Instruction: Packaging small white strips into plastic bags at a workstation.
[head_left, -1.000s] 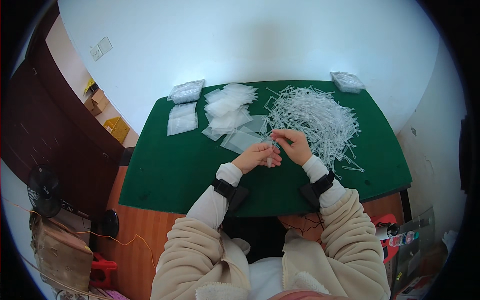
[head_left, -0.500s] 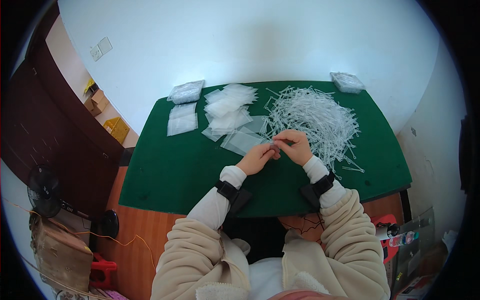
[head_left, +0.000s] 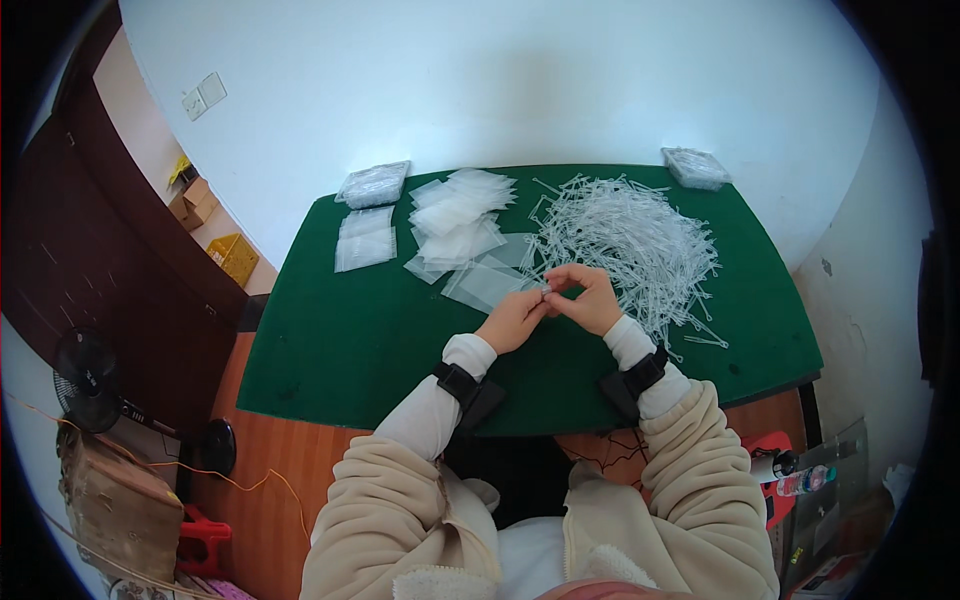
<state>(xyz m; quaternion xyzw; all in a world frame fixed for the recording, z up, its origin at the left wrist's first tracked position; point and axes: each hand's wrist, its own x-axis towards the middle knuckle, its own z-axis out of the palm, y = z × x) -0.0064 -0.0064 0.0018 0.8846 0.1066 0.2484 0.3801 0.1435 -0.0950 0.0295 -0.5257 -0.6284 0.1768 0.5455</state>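
Observation:
Fingertip to fingertip, my left hand [head_left: 513,319] and my right hand [head_left: 593,301] meet above the green table [head_left: 400,350]. Both are closed in a pinch around something small and pale, too covered by the fingers to name. Right beyond them spreads a big heap of thin clear plastic sticks with looped ends [head_left: 630,235]. Several flat clear plastic bags [head_left: 485,285] lie just past my left hand. A looser pile of such bags [head_left: 455,215] overlaps them farther back.
At the far left sit a filled clear pack [head_left: 374,184] and a stack of small bags [head_left: 366,240]. Another filled pack [head_left: 697,168] rests at the far right corner, by the wall. A black fan [head_left: 87,375] and a cardboard box [head_left: 125,495] stand left of the table.
My hands have drawn slightly closer together, the left one shifting a little right. The fingers have changed their pinch a little; the piles have not moved.

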